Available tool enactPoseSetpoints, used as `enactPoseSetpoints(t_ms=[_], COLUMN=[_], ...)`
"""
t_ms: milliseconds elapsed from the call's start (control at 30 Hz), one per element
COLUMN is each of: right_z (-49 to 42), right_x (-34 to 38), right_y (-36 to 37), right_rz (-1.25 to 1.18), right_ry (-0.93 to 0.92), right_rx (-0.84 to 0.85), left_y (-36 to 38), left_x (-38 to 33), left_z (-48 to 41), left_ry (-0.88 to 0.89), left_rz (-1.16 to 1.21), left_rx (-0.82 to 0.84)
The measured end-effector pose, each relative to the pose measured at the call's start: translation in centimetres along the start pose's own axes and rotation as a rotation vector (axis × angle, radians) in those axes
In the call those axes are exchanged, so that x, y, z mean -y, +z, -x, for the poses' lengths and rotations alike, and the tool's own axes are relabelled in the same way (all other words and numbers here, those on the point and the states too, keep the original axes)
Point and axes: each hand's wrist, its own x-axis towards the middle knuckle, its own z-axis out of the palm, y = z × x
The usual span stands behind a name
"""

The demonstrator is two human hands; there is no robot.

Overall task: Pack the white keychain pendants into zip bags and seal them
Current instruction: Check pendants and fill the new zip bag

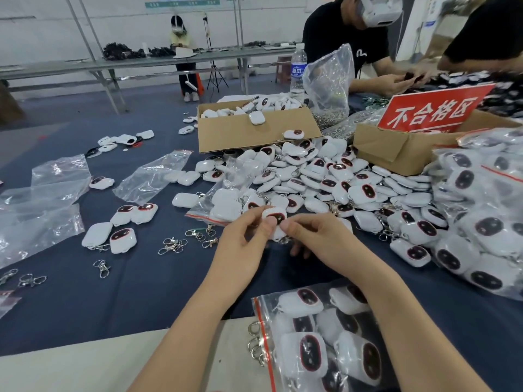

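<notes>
Both hands hold one white keychain pendant (275,217) with a dark oval face above the blue table (135,301). My left hand (245,239) pinches its left side with thumb and fingers. My right hand (308,236) pinches its right side. A big heap of pendants (325,179) lies just behind. A filled zip bag (319,338) with a red seal strip lies near my right forearm. A partly filled zip bag (223,205) lies open just left of the held pendant.
Empty zip bags (152,176) and loose metal clasps (172,246) lie to the left. An open cardboard box (254,125) of pendants sits behind the heap. A box with a red sign (433,111) and stacked filled bags (481,216) are on the right. People work opposite.
</notes>
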Motion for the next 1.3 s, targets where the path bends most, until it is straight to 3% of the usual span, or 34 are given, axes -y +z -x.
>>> enactPoseSetpoints(t_ms=[1300], right_z=[0.1], right_x=[0.8], right_y=[0.4], right_rz=[-0.001], right_ry=[0.022], right_rx=[-0.102], left_y=[-0.3], left_x=[-1.0], left_z=[0.4], left_ry=[0.075], left_rz=[-0.016], left_rx=[0.076])
